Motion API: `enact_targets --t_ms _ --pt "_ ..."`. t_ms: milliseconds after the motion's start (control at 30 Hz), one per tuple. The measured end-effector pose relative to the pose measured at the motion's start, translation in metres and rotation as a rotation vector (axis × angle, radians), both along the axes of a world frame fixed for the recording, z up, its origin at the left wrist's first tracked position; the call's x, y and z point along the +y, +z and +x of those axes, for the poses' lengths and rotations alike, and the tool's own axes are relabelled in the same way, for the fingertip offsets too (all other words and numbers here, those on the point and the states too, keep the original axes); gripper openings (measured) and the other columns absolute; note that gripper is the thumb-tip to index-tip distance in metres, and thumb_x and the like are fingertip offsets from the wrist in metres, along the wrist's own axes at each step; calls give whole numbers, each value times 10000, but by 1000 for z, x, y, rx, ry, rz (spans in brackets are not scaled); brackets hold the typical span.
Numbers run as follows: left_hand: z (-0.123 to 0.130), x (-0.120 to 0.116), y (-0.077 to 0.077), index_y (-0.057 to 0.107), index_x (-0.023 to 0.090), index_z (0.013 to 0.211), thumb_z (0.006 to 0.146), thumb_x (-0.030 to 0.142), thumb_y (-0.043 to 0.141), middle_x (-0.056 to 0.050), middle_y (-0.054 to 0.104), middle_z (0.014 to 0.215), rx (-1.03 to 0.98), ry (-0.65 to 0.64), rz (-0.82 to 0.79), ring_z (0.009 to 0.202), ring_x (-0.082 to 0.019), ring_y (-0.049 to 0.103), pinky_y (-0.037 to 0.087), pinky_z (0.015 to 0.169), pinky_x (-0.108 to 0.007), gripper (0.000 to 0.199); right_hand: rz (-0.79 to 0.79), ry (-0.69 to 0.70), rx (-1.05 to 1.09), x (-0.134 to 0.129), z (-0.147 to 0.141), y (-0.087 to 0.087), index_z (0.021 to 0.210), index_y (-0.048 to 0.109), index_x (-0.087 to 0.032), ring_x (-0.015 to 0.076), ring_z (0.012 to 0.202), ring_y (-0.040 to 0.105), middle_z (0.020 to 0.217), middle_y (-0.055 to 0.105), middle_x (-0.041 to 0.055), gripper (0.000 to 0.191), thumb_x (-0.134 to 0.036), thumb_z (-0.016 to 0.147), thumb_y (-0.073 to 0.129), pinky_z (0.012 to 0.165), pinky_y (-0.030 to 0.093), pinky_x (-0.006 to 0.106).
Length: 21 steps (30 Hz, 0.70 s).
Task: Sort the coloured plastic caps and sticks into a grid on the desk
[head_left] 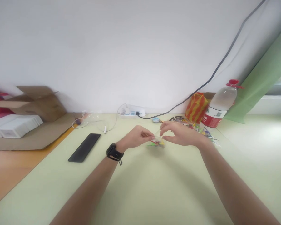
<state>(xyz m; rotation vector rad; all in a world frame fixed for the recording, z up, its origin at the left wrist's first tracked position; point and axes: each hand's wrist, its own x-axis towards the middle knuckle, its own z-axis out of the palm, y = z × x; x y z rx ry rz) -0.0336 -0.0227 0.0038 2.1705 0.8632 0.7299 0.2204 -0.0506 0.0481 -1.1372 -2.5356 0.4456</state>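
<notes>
Head camera view: the thumb and fingertips of the left hand (135, 136) close narrowly on the upper part of a small, clear plastic packet with red, yellow and green contents (158, 143). The thumb and forefinger of the right hand (181, 134) stand apart in a loose curve beside the packet's other edge; whether they touch its film cannot be told. The packet is nearer the person than the white power strip (132, 113), and to its right.

Farther out, a tangled heap of small multicoloured pieces (196, 125) lies right of the strip, with a red-and-yellow striped bag (196, 107) and a large clear bottle with a red cap (220, 104) beyond. A flat black rectangular object (84, 147) lies on the pale green table (140, 184), left of the strip and nearer the person.

The thin film looks likely to slip if the left pinch loosens, or to tear if both hands pull unevenly. Tilted while open, the packet could spill its contents; the blur hides whether it is sealed.
</notes>
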Motion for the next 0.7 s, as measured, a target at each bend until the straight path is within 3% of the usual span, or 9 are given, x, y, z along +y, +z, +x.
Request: enact_targets --t_ms 267,433,533,700 --pt "2 -2 1 846 178 859 877 466 682 -37 710 651 1 -17 10 580 -143 548 430 528 -237 331 -14 34 -57 1 0 -2 864 745 -265 221 958 658 1082 699 33 178 -223 938 589 789 507 334" --pt "1 -1 1 829 177 888 926 432 632 -22 698 691 73 11 -39 559 -105 464 373 524 -230 324 223 -111 -8 -1 -5 1 842 690 -222 222 987 631 1115 658 59 178 -151 937 558 769 464 331" --pt "0 -1 2 813 165 873 921 425 641 -25 706 708 81 20 -33 573 -108 498 399 546 -227 316 364 -187 96 -8 -9 10 869 684 -207 230 973 610 1055 642 85 171 -162 953 542 750 449 327" --pt "0 -2 5 792 164 950 898 420 683 -55 765 860 45 22 -65 653 -128 635 471 580 -215 283 237 -182 218 -15 -14 19 810 634 -204 164 700 580 807 660 30 171 -166 939 527 637 417 286"
